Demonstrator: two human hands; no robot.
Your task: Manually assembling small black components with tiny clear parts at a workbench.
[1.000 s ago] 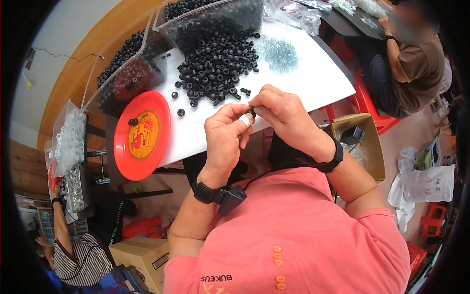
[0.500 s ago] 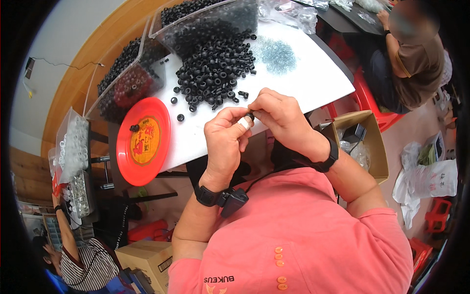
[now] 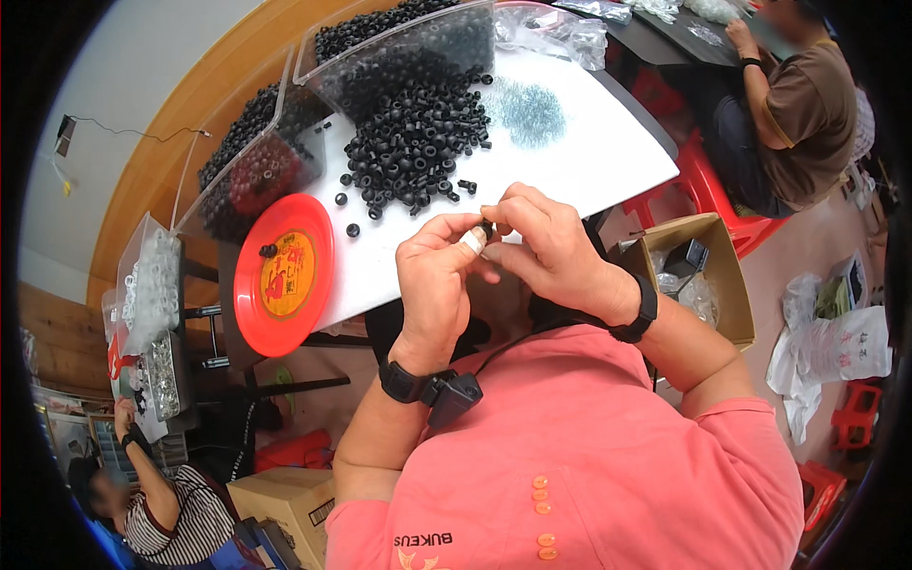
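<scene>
Just in front of my chest, over the near edge of the white tabletop (image 3: pixel 608 157), my two hands meet at a small round black plastic part (image 3: pixel 487 230). My left hand (image 3: pixel 432 280) pinches it between thumb and forefinger, with white tape wrapped round the thumb. My right hand (image 3: pixel 551 245) is closed at the same part, its thumb and fingertips against it; whether they hold another tiny piece is hidden. Beyond them lies a heap of similar black parts (image 3: pixel 408 147), a few loose at its near side. A patch of fine, silvery small pieces (image 3: pixel 527 112) is spread right of the heap.
A red plate (image 3: pixel 249 313) with a black part on it stands left. Clear bins (image 3: pixel 399 47) of black parts line the far side. An open carton (image 3: pixel 736 285) is at my right. Co-workers sit at far right (image 3: pixel 807 104) and lower left (image 3: pixel 176 508).
My right fingers have shifted slightly around the black part, the thumb now lower. My left hand keeps its pinch. The view has moved a little; the lower-left co-worker's hand has come down.
</scene>
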